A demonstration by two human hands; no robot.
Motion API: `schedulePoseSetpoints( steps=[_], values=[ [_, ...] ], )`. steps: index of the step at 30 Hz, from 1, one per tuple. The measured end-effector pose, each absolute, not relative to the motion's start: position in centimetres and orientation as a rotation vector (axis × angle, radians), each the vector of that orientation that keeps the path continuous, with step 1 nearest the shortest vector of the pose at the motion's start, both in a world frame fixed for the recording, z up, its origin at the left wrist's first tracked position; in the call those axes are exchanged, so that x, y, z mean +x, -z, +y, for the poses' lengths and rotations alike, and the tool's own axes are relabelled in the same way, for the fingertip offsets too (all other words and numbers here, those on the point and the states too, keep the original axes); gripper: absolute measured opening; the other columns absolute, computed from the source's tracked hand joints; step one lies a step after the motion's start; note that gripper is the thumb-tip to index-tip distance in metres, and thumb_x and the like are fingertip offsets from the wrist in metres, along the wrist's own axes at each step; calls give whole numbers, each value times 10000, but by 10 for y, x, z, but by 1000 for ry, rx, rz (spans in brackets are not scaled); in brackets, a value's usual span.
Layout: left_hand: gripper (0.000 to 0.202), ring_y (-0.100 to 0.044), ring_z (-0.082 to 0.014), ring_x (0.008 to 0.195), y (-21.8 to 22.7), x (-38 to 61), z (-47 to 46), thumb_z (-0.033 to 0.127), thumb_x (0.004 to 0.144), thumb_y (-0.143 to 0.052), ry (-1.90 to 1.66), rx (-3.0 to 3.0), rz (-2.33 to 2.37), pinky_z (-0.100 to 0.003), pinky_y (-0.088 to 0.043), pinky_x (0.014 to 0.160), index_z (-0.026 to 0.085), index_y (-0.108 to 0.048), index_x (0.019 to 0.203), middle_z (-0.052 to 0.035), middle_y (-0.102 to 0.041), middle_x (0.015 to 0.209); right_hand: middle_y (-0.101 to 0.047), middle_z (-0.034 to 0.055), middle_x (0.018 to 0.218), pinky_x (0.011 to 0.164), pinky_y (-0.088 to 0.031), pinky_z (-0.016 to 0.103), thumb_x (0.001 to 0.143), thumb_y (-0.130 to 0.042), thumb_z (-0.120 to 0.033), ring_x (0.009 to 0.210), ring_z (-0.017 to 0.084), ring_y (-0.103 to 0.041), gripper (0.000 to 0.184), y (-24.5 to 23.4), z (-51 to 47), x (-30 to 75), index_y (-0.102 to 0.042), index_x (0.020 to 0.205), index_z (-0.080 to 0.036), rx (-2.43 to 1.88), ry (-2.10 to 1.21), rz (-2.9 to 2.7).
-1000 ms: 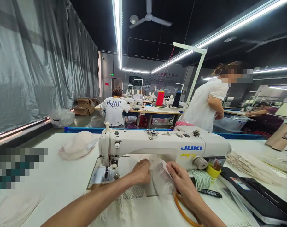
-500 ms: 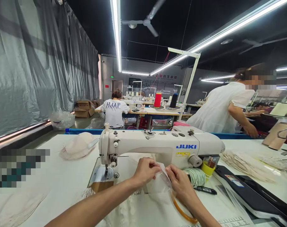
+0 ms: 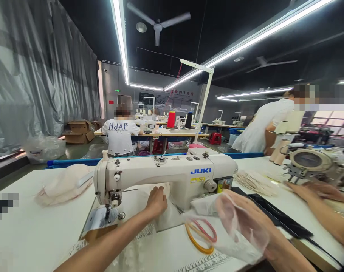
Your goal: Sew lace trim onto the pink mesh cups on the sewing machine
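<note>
My left hand [image 3: 157,202] reaches under the arm of a white JUKI sewing machine [image 3: 166,172]. Its fingers are curled closed against pale sheer fabric [image 3: 166,189]; the fingertips are hidden, so what they pinch does not show. On the right, my right hand [image 3: 245,211] is closed on a translucent white sheet [image 3: 237,245], which drapes over the fingers and hangs toward the tabletop. Orange and pink rings [image 3: 200,241] lie beside that sheet. Lace-edged white fabric [image 3: 143,236] spreads in front of the machine, near the needle plate [image 3: 99,219].
Stacked pale fabric pieces [image 3: 65,183] lie left of the machine, others [image 3: 255,183] to its right. A black flat case [image 3: 279,215] rests at the right. A co-worker's hands [image 3: 308,190] work at another machine [image 3: 310,160]. A printed ruler [image 3: 203,262] runs along the front.
My hands have separated: the right went rightward with the translucent sheet, the left moved under the machine arm. The view turned right, bringing a co-worker's hands in. The rings now lie uncovered.
</note>
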State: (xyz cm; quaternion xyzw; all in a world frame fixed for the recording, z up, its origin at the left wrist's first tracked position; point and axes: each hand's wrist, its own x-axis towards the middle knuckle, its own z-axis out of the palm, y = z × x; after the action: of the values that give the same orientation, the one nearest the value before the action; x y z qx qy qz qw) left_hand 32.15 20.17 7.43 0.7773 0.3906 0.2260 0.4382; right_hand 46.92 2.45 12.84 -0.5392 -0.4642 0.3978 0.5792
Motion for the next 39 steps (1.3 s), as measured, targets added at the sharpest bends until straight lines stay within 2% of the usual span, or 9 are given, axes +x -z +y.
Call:
schedulePoseSetpoints(
  steps=[3,6,8,10,14,17,21,27,39],
  values=[
    [367,-406,-187,1242,-90,297,161,220,920,-377,-564,1949,716,-295,-297,1054,169,-473,1270,-92,-484,1311,-538,-19,582,345,-386,242,799,-563,-553,374,106,-470,372,-125,22,451,-486,679,-210,-1295,-1087,-1107],
    [582,-569,-168,952,-103,270,129,362,816,-587,-362,1702,399,-266,-442,833,168,-403,1332,-67,-618,1045,-523,-45,576,376,-388,206,814,-570,-530,407,87,-480,354,-115,29,429,-484,715,-201,-1286,-1212,-1131],
    [541,-521,-119,649,-108,253,120,331,678,-713,-288,1585,430,-227,-417,607,114,-562,1151,3,-579,715,-539,-38,592,401,-395,206,833,-516,-570,433,93,-501,383,-108,31,414,-481,744,-199,-1253,-1299,-1150],
    [269,-384,-72,496,-107,233,116,306,663,-689,-302,1548,596,-204,-311,487,102,-637,830,59,-447,544,-594,1,674,470,-445,249,840,-428,-639,527,138,-567,444,-102,31,398,-500,876,-202,-1210,-1368,-1232],
    [166,-421,-73,535,-97,185,110,279,691,-626,-336,1487,798,-203,-281,511,116,-597,695,41,-497,572,-601,13,842,634,-454,269,744,-649,-525,749,168,-580,529,-83,28,364,-449,1137,-234,-1292,-1176,-1537],
    [236,-444,-80,587,-88,150,101,326,661,-679,-338,1411,847,-196,-302,539,117,-594,733,34,-518,622,-556,-33,671,556,-393,238,836,-567,-437,566,113,-509,249,-72,31,335,-550,937,-210,-1383,-1086,-1619],
    [333,-418,-65,496,-78,117,90,287,575,-742,-249,1244,748,-186,-305,484,138,-615,844,61,-495,580,-498,-51,524,447,-293,224,876,-472,-482,422,76,-364,344,-69,39,302,-547,719,-186,-1347,-1191,-1650],
    [214,-284,-36,425,-67,88,88,156,601,-575,-255,1310,738,-181,-186,406,120,-697,773,67,-443,500,-415,-64,459,428,-217,216,846,-494,-520,451,86,-293,374,-63,49,277,-513,659,-197,-1391,-1167,-1636],
    [156,-307,-46,427,-63,65,98,205,603,-631,-279,1301,723,-179,-218,397,138,-714,717,71,-412,459,-367,-85,477,411,-169,221,845,-491,-550,423,76,-236,367,-67,60,257,-480,721,-205,-1416,-1321,-1624]
  ],
)
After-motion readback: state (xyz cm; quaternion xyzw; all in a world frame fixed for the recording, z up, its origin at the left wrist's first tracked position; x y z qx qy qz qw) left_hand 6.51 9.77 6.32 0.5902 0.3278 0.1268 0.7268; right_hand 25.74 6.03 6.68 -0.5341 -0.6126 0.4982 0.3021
